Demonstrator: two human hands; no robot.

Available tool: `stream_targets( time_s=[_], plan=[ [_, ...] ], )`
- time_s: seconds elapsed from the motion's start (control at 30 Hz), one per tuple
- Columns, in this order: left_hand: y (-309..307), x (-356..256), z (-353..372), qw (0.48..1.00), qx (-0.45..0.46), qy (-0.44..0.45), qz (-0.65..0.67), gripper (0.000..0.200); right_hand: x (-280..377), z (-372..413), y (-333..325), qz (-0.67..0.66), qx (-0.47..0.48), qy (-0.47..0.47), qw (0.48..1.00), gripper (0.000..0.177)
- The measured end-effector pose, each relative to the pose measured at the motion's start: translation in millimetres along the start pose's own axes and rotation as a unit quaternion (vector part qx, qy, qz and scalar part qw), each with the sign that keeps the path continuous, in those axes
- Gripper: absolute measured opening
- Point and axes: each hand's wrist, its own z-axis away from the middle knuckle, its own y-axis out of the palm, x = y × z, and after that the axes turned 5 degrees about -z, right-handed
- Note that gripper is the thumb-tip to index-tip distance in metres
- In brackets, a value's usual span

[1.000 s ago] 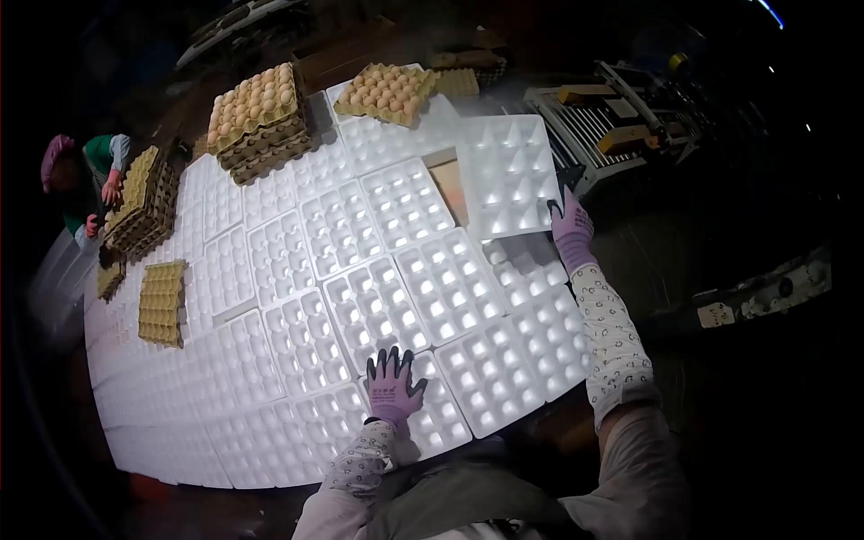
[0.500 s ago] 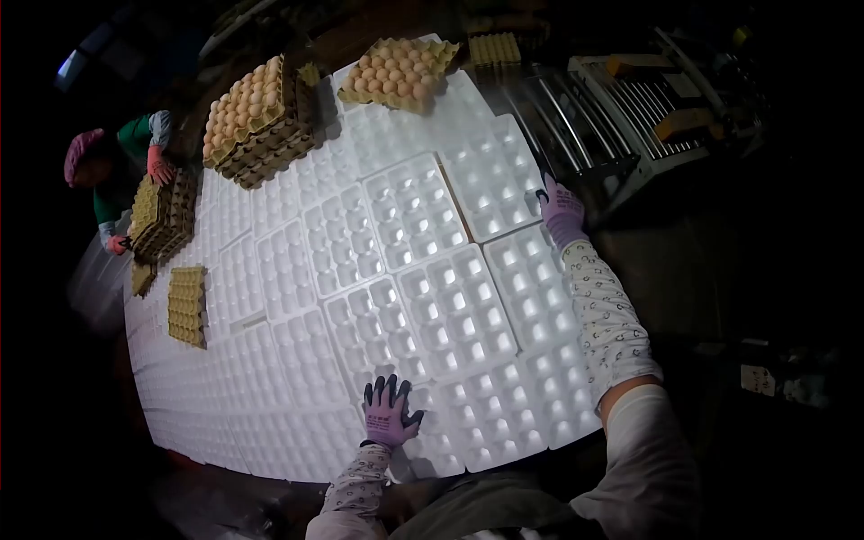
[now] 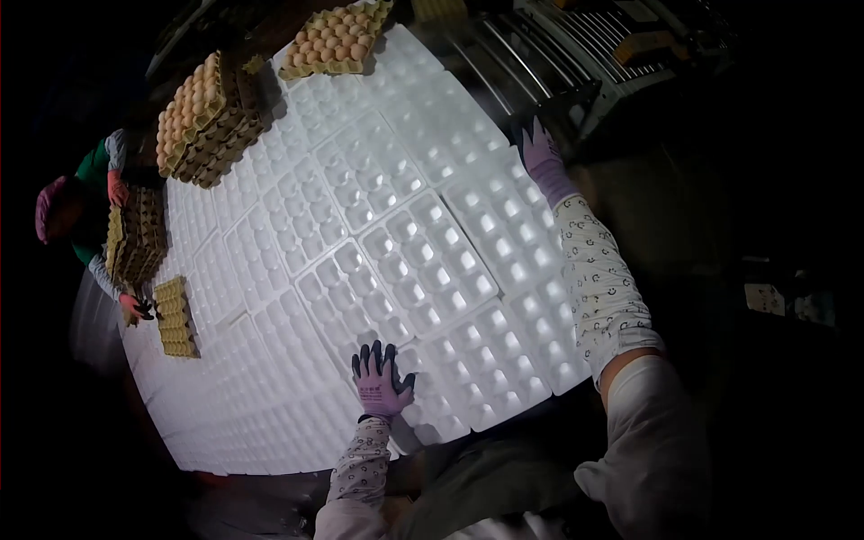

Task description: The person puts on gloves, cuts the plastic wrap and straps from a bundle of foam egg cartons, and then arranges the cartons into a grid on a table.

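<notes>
White foam egg trays [image 3: 427, 261] with rounded hollows lie side by side in front of me. My left hand [image 3: 382, 382], in a purple glove with dark fingertips, rests flat on the trays by the near edge, its fingers spread. At the right border of the layer, my right hand [image 3: 540, 157] wears a matching glove. Its fingers are stretched out against the edge of a foam tray, and part of the fingertips is lost in shadow. Neither hand holds anything that I can see.
Stacked trays of brown eggs [image 3: 193, 121] stand at the far left, and another egg-filled tray [image 3: 333, 40] at the back. A co-worker's gloved hand [image 3: 118, 189] touches a stack of pulp trays [image 3: 137, 236]. An empty pulp tray [image 3: 175, 317] lies nearer. Rollers [image 3: 531, 54] run at back right.
My view has shifted, so the trays and stacks appear further up and left. The brown gap between foam trays near my right hand has closed. The co-worker's lower hand has moved nearer the pulp tray.
</notes>
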Motion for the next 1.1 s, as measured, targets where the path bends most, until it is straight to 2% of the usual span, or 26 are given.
stream_targets(
  time_s=[0.1,0.13,0.2,0.27,0.3,0.37,0.43,0.47,0.53,0.57,0.63,0.67,0.73,0.8,0.87,0.9,0.93,1.0,1.07,1.1],
  plan=[
    [5.1,-0.8,1.1,1.000,-0.016,0.010,0.000,0.083,-41.4,107.8,-77.4,-0.042,-0.087,0.031,0.995,0.052],
    [2.6,-2.5,-0.5,1.000,-0.005,0.007,-0.001,0.082,-55.2,147.8,-99.6,-0.025,-0.101,0.094,0.990,0.054],
    [-4.2,-9.9,0.8,1.000,-0.022,0.017,-0.006,0.079,-119.6,227.9,-121.6,0.131,-0.063,0.146,0.979,0.056],
    [11.2,-2.0,5.2,0.999,-0.041,0.026,-0.017,0.078,-132.7,286.3,-133.6,0.123,0.008,0.205,0.971,0.058],
    [11.9,-2.3,6.9,0.998,-0.051,0.031,-0.018,0.078,-132.8,302.3,-127.7,0.133,0.025,0.219,0.966,0.060],
    [7.6,-3.9,9.5,0.998,-0.045,0.042,-0.031,0.081,-66.3,311.8,-143.6,0.126,0.071,0.206,0.968,0.067],
    [17.6,3.3,10.7,0.996,-0.057,0.056,-0.040,0.081,-47.3,316.2,-127.9,0.183,0.037,0.218,0.958,0.070],
    [20.8,5.2,12.4,0.996,-0.058,0.062,-0.034,0.081,-41.3,317.7,-132.7,0.139,0.029,0.246,0.959,0.070],
    [13.3,-10.3,10.1,0.996,-0.059,0.047,-0.055,0.078,-43.7,316.9,-131.5,0.123,0.059,0.244,0.960,0.073],
    [21.2,-3.0,1.1,0.989,-0.094,0.077,-0.083,0.078,-42.3,321.1,-130.3,0.145,0.040,0.229,0.962,0.077],
    [-12.0,-49.5,-14.2,0.977,-0.119,0.165,-0.058,0.075,-31.3,344.8,-140.2,0.202,-0.050,0.150,0.967,0.077],
    [-21.0,-74.1,-30.8,0.971,-0.123,0.196,-0.051,0.074,-14.9,361.1,-154.8,0.169,-0.099,0.138,0.971,0.073],
    [-32.2,-123.7,-69.7,0.957,-0.102,0.268,-0.031,0.071,8.9,417.1,-175.4,0.131,-0.133,0.106,0.977,0.070],
    [-25.2,-169.7,-115.4,0.951,-0.076,0.296,-0.051,0.067,16.7,499.7,-182.8,0.103,-0.130,0.072,0.983,0.068],
    [-7.9,-199.8,-158.9,0.945,-0.033,0.320,-0.056,0.064,18.0,595.9,-194.8,0.115,-0.038,0.149,0.981,0.065],
    [-5.4,-214.6,-168.5,0.953,-0.007,0.292,-0.079,0.062,9.8,648.6,-197.4,0.057,-0.035,0.189,0.980,0.065],
    [-5.0,-225.6,-173.5,0.958,0.032,0.265,-0.100,0.062,-2.6,700.6,-194.0,0.076,-0.006,0.244,0.967,0.064],
    [12.1,-219.2,-186.5,0.941,-0.038,0.284,-0.181,0.056,-12.7,797.9,-206.2,0.092,0.025,0.388,0.917,0.061],
    [5.9,-222.2,-192.4,0.919,-0.008,0.340,-0.197,0.047,-12.4,882.2,-227.5,0.105,0.006,0.517,0.850,0.060],
    [28.8,-287.2,-179.5,0.901,0.005,0.390,-0.188,0.047,-13.4,915.4,-239.9,0.098,-0.008,0.574,0.813,0.064]
  ],
)
